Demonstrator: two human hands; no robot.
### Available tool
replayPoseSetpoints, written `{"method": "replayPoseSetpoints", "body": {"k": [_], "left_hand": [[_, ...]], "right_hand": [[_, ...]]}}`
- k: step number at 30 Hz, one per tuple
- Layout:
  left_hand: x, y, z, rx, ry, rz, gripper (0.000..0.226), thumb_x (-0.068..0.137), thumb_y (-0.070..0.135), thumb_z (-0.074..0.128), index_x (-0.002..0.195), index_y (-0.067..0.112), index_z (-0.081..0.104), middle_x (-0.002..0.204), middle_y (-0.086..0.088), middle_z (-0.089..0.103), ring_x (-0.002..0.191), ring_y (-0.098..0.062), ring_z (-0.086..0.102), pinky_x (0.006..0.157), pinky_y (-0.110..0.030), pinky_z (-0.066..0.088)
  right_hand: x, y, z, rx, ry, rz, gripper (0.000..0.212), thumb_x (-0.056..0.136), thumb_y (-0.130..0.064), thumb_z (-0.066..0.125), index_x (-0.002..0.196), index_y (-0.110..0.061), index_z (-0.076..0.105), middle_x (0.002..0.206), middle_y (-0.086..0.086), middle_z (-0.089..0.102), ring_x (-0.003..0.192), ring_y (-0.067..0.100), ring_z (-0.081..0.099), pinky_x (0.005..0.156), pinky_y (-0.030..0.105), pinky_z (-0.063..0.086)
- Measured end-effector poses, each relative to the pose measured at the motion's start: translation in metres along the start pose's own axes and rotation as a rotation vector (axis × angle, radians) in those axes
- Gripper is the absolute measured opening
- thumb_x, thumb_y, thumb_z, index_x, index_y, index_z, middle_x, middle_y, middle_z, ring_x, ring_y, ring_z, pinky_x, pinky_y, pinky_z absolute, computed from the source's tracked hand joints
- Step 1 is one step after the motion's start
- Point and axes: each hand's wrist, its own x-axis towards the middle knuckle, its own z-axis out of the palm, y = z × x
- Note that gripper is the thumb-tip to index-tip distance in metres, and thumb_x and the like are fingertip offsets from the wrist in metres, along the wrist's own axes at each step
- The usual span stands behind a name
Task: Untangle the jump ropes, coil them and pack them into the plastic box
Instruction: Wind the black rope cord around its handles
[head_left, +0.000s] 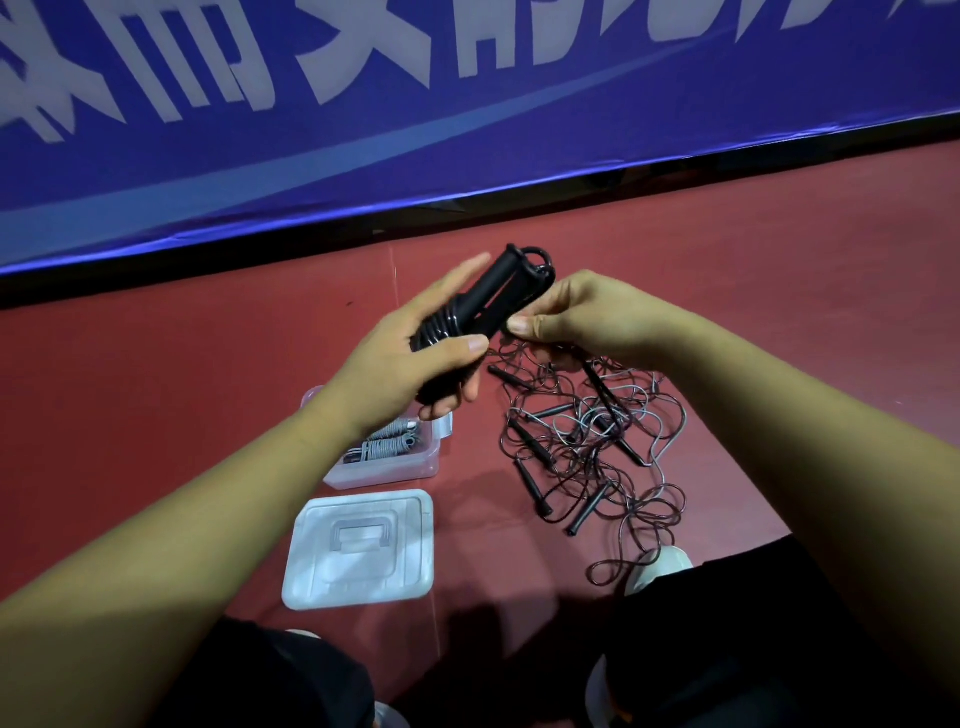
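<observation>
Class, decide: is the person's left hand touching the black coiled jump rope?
Touching. The head view shows the left hand gripping the black coiled jump rope, thumb across its coils.

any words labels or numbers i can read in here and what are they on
On the blue banner: large white Chinese characters, cut off at the top edge and blurred. One looks like "文"; the rest cannot be read.
On the plastic box, its lid and the coiled jump rope: no text visible.
</observation>
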Motion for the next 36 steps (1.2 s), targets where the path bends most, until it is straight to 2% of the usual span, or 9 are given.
{"method": "replayPoseSetpoints", "body": {"k": [4,9,13,16,23,27,31,34,36], "left_hand": [[0.004,0.0,-0.004,-0.001,0.096,-0.019,0.036,0.087,0.017,0.06,0.122,0.023,0.055,0.064,-0.019,0.06,0.043,-0.022,0.045,0.041,-0.023,0.034],[0.006,-0.003,-0.007,0.083,0.186,-0.089,0.016,0.093,0.007,0.064,0.103,0.014,0.053,0.066,-0.017,0.063,0.041,-0.021,0.045,0.041,-0.024,0.034],[0.01,-0.003,-0.01,0.072,0.291,-0.094,0.019,0.093,0.009,0.062,0.104,0.022,0.054,0.062,-0.012,0.06,0.042,-0.019,0.042,0.046,-0.023,0.032],[0.012,0.0,-0.012,0.013,0.328,-0.092,0.042,0.094,0.011,0.062,0.122,0.042,0.054,0.064,-0.012,0.059,0.045,-0.019,0.042,0.045,-0.023,0.032],[0.015,-0.007,-0.039,0.06,0.502,-0.146,0.018,0.092,0.015,0.064,0.099,0.024,0.05,0.067,-0.009,0.062,0.045,-0.018,0.043,0.045,-0.023,0.03],[0.019,-0.016,-0.065,0.315,0.612,-0.18,0.025,0.087,0.017,0.069,0.098,0.023,0.047,0.078,-0.014,0.064,0.047,-0.019,0.044,0.043,-0.022,0.033],[0.02,-0.027,-0.07,0.514,0.539,-0.239,0.036,0.082,0.017,0.076,0.104,0.012,0.048,0.09,-0.012,0.068,0.053,-0.022,0.055,0.041,-0.022,0.042],[0.018,-0.032,-0.063,0.756,0.515,-0.259,0.037,0.078,0.022,0.078,0.101,0.021,0.049,0.095,-0.004,0.067,0.07,-0.029,0.066,0.064,-0.033,0.053],[0.017,-0.031,-0.058,1.005,0.513,-0.235,0.035,0.078,0.023,0.075,0.102,0.027,0.049,0.094,-0.001,0.066,0.081,-0.032,0.063,0.072,-0.038,0.049]], "right_hand": [[-0.004,-0.003,0.003,-0.022,-0.065,0.001,0.029,0.097,-0.023,0.059,0.073,-0.022,0.074,0.062,0.005,0.06,0.06,0.023,0.05,0.056,0.027,0.04],[-0.008,-0.006,0.005,-0.109,-0.121,0.044,0.028,0.102,-0.027,0.052,0.082,-0.013,0.066,0.058,0.0,0.055,0.048,0.012,0.046,0.047,0.02,0.037],[-0.008,-0.006,0.008,-0.193,-0.061,0.0,0.036,0.101,-0.032,0.053,0.068,-0.023,0.064,0.062,0.003,0.058,0.058,0.017,0.049,0.059,0.025,0.041],[-0.008,-0.005,0.007,-0.182,-0.053,0.01,0.032,0.1,-0.035,0.054,0.072,-0.023,0.062,0.068,0.005,0.061,0.066,0.02,0.057,0.071,0.035,0.044],[-0.014,-0.009,0.004,-0.33,-0.029,0.016,0.019,0.097,-0.025,0.061,0.079,-0.019,0.064,0.05,-0.008,0.055,0.047,0.008,0.051,0.049,0.018,0.042],[-0.018,-0.017,0.004,-0.405,0.011,-0.071,0.015,0.097,-0.028,0.061,0.084,-0.021,0.065,0.052,-0.014,0.058,0.05,0.003,0.051,0.052,0.015,0.041],[-0.021,-0.032,0.016,-0.582,0.079,-0.284,0.022,0.096,-0.024,0.061,0.075,-0.026,0.059,0.054,-0.012,0.052,0.052,0.003,0.048,0.052,0.014,0.033],[-0.02,-0.036,0.024,-0.73,0.139,-0.434,0.022,0.094,-0.025,0.057,0.075,-0.016,0.063,0.061,-0.003,0.057,0.055,0.013,0.049,0.056,0.029,0.038],[-0.019,-0.036,0.028,-0.777,0.175,-0.49,0.024,0.092,-0.027,0.054,0.08,-0.012,0.068,0.064,0.003,0.06,0.057,0.022,0.051,0.057,0.035,0.041]]}}
